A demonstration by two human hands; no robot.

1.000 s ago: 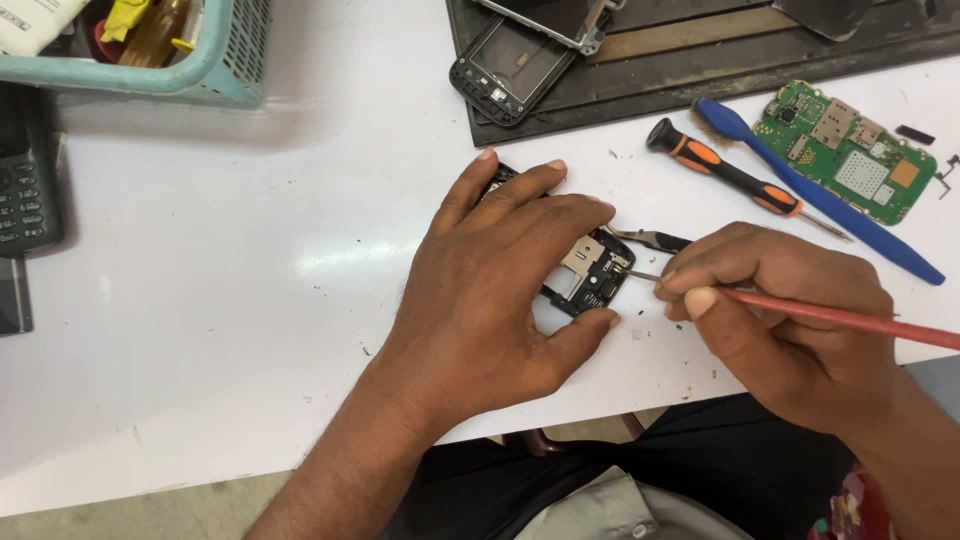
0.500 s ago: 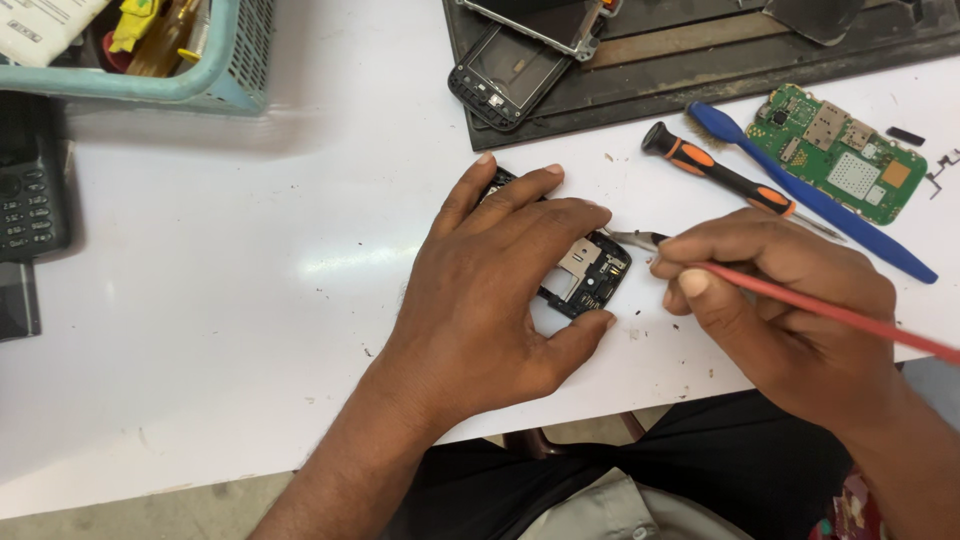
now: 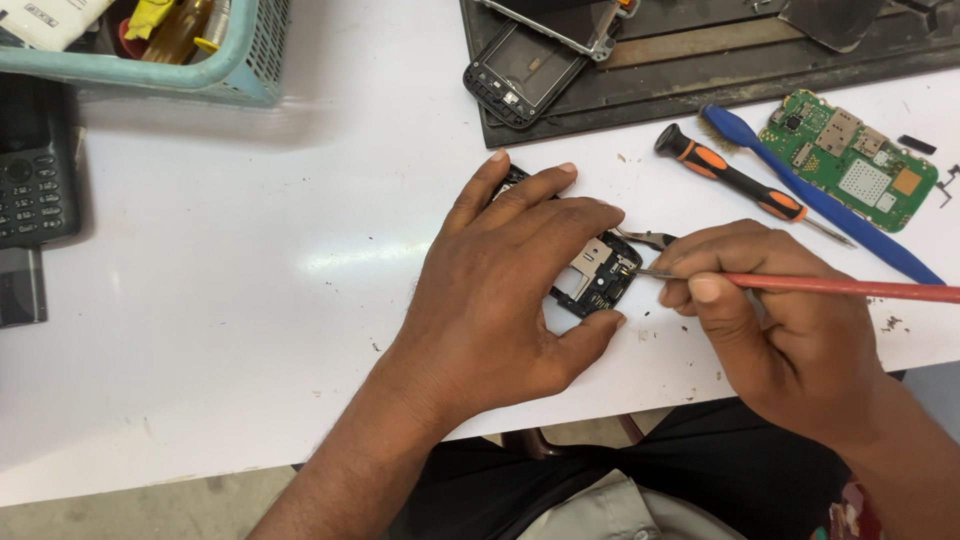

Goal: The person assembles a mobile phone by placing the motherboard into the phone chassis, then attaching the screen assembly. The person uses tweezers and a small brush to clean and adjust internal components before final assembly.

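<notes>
My left hand [image 3: 505, 290] lies over a small black phone body [image 3: 598, 275] on the white table [image 3: 250, 260], pinning it down with fingers and thumb; its open back with metal slots shows at the right. My right hand [image 3: 775, 320] grips a thin red-handled tool [image 3: 850, 288] like a pen. The tool's metal tip touches the phone body's right edge. Metal tweezers [image 3: 645, 237] lie just behind that spot, partly hidden by my fingers.
A green circuit board [image 3: 850, 160], a blue pry tool [image 3: 820, 200] and an orange-and-black screwdriver [image 3: 730, 180] lie at the right. A dark work mat [image 3: 700, 60] holds a black phone frame [image 3: 520, 75]. A teal basket [image 3: 160, 40] and a black keypad phone [image 3: 35, 170] sit at the left.
The view has shifted slightly. My right hand has edged left, bringing the red tool's tip against the phone body. My left hand keeps its hold.
</notes>
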